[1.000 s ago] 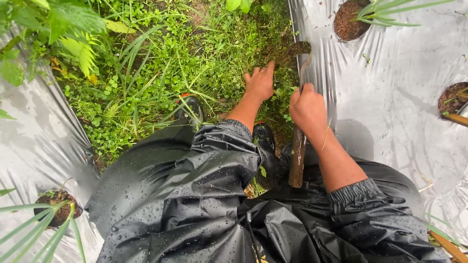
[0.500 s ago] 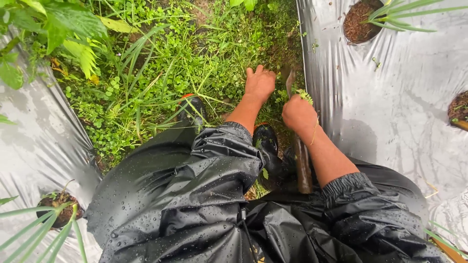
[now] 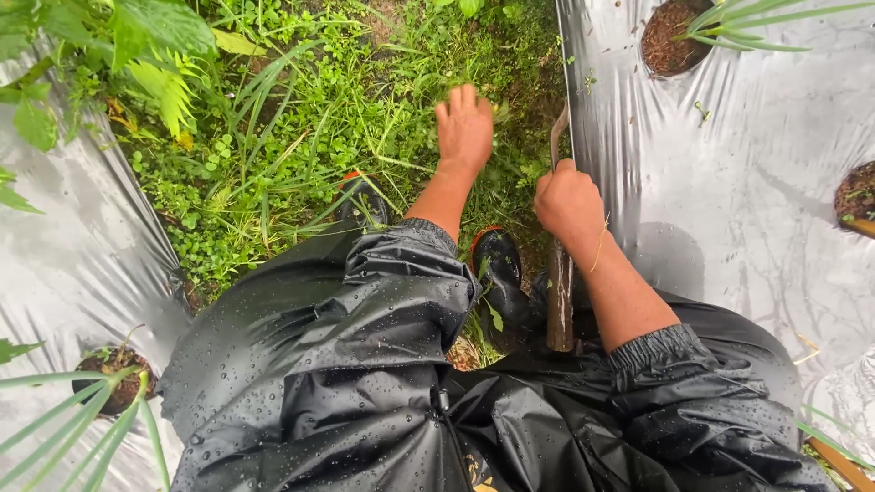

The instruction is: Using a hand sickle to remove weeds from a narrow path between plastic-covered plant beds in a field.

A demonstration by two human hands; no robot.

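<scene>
Weeds (image 3: 365,118) fill the strip of ground between two sheets of silver mulch (image 3: 756,210). Left hand (image 3: 465,128) is laid flat into the greenery, fingers spread wide, tips buried among stems; whether anything is pinched underneath cannot be told. Right hand (image 3: 570,202) is closed in a fist round the wooden handle of a tool (image 3: 559,301), held just beside the mulch edge.

Tool position: upright-ish in the picture, long axis running from the lap toward the ground ahead. Butt end of the handle points back at the body, near the black boot (image 3: 497,273); the working end points away, up past the fist, where a thin dark curved blade is seen close to the left hand and touching or nearly touching the mulch edge. Exact blade shape is hard to make out.

Risks judged from this layout:
- Blade and left hand are near each other; a pull or chop toward the spread fingers could cut them
- Blade lies right at the plastic edge; a stray stroke could tear the mulch
- Everything is wet, raincoat (image 3: 365,364) beaded with drops; the handle could slip in the fist
- Boot sits just under the handle; a dropped tool would land on it
- Potted seedling (image 3: 674,36) stands well apart, low risk
</scene>
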